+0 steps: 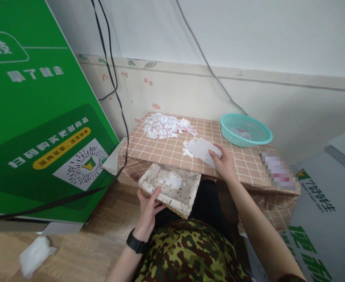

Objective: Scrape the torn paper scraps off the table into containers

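With thumb over the rim and fingers beneath, my left hand [149, 207] grips a shallow, speckled, fabric-lined basket [187, 199] just below the table's front edge. A small heap of white paper scraps [172, 181] lies inside it. My right hand [224, 161] is closed on a flat white card [203, 150], held low over the table. The card's far end meets a small pile of paper scraps [187, 148] on the checked cloth. Behind it spreads a larger heap of white and pinkish scraps [165, 126].
A turquoise plastic colander [245, 143] with pinkish scraps stands at the table's back right. A partly blurred flat item [278, 170] lies at the right edge. Black cables [121, 105] hang at the left, before a green sign panel [43, 94]. A white plastic bag [36, 254] rests on the floor.
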### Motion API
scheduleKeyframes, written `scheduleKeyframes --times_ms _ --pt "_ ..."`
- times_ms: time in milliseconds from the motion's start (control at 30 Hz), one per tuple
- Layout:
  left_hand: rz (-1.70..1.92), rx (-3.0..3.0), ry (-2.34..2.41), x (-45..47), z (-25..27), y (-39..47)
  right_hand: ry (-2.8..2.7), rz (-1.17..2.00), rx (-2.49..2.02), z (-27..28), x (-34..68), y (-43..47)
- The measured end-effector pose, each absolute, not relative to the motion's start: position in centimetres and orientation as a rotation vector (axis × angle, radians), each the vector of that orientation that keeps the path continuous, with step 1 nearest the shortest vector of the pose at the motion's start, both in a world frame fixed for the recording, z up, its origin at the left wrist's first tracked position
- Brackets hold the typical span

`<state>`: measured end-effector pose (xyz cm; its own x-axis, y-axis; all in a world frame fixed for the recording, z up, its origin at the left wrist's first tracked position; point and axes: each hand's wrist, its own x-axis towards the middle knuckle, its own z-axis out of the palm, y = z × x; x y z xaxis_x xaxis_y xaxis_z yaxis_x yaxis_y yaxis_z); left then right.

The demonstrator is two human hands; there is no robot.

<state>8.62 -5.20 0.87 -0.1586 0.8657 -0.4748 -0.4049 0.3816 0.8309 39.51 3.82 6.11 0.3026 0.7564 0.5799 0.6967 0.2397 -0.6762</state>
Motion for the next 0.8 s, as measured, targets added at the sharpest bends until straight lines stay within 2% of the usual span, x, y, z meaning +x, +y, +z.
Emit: scheduleKeyframes --times_ms 333,600,800 --pt "1.165 0.465 1.309 8.52 0.91 -5.26 -1.197 -0.118 -1.584 6.43 39.61 3.66" --pt "1.175 0.470 1.296 8.63 0.75 -5.29 -1.130 -0.131 -1.651 5.95 39.48 3.87" --pt "1.183 0.478 1.284 8.63 0.76 -5.40 -1.238 -0.010 -1.584 6.10 39.07 3.62"
